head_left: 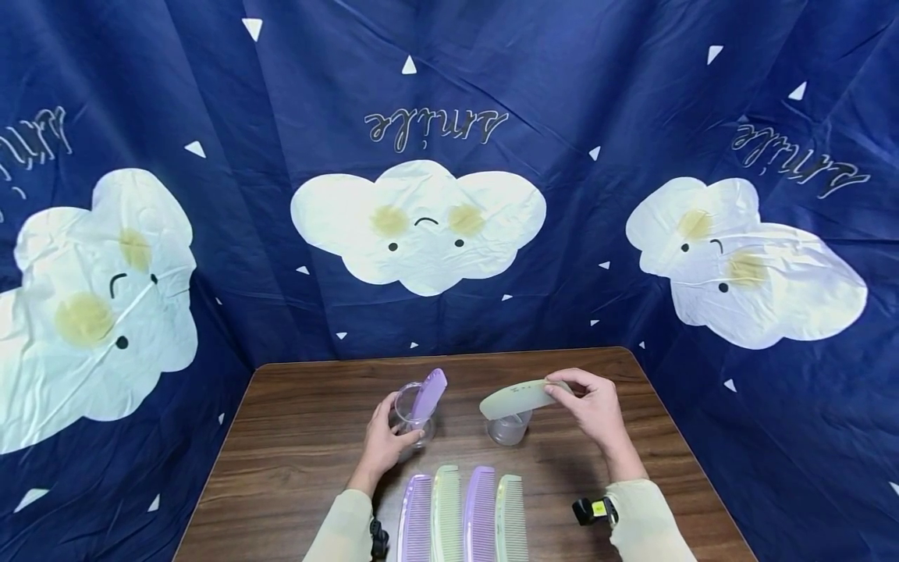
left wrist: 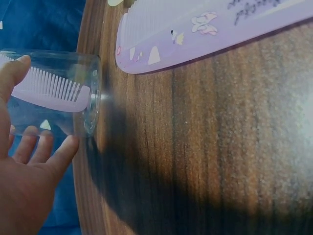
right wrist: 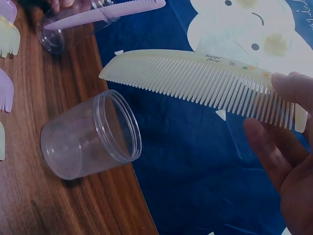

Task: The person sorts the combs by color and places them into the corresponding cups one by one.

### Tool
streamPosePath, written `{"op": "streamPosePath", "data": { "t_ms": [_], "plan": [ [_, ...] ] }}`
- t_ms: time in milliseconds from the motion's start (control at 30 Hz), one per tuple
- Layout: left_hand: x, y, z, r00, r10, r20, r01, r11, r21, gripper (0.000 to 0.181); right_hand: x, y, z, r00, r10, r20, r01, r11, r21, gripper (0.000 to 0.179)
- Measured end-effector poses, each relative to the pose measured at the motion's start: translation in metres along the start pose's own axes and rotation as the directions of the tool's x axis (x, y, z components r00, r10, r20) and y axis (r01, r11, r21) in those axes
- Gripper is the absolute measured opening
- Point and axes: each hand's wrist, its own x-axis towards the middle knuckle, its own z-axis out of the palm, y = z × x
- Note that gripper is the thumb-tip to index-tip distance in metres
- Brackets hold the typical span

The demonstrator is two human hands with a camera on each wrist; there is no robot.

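Held green comb (head_left: 516,399) hanging over right jar (right wrist: 73,142), likely being loaded; next move probably calling for tipping it upright

Blue curtain (head_left: 583,94) is rising behind the right jar and well off to both sides, not getting in the way

Brown table (head_left: 295,437) is carrying the right jar and the rest of the setup

Right hand (head_left: 593,406) is poised to the right of and above the right jar, thumb and fingers pinching the held green comb at one end

Left hand (head_left: 382,445) is reaching out left of the right jar, thumb and fingers spread and curving round left jar (left wrist: 61,117); cannot tell how firmly they are gripping

Row of four combs (head_left: 479,511), alternating purple and green, is lying on the near side of the right jar, mostly off to its left, neither hand touching

Held green comb is slanting across above the right jar's mouth, teeth down, gap to the rim showing in the right wrist view; its crosswise angle is looking like the main snag, free end probably needing to swing down inside the rim

Right jar is standing upright, nothing showing inside

Left jar is sitting left of the right jar, purple comb (head_left: 430,394) leaning inside and poking above its rim
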Motion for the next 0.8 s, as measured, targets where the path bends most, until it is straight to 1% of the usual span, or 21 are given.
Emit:
{"op": "streamPosePath", "data": {
  "t_ms": [100, 333, 567, 667, 800],
  "plan": [
    [0.0, 0.001, 0.0, 1.0, -0.001, -0.002, 0.001, 1.0, -0.009, 0.093, -0.001, 0.005, -0.002, 1.0, -0.008, -0.003, 0.008, 1.0, -0.004, 0.016],
    [-0.001, 0.001, 0.0, 1.0, -0.006, -0.001, 0.006, 1.0, -0.013, 0.093, 0.0, 0.011, -0.006, 1.0, 0.007, -0.012, -0.007, 1.0, 0.009, 0.016],
    [-0.002, 0.002, -0.001, 1.0, -0.011, -0.003, 0.011, 1.0, -0.008, 0.093, 0.001, 0.011, -0.008, 1.0, 0.021, -0.013, -0.021, 0.999, -0.024, 0.016],
    [-0.002, 0.001, -0.001, 1.0, -0.008, -0.002, 0.008, 1.0, -0.001, 0.093, 0.0, 0.005, -0.01, 1.0, 0.009, -0.01, -0.01, 0.999, -0.038, 0.016],
    [-0.001, 0.001, -0.002, 1.0, -0.007, -0.001, 0.007, 1.0, 0.007, 0.093, -0.002, -0.015, -0.012, 1.0, 0.007, -0.018, -0.007, 1.0, -0.018, 0.017]
  ]
}}
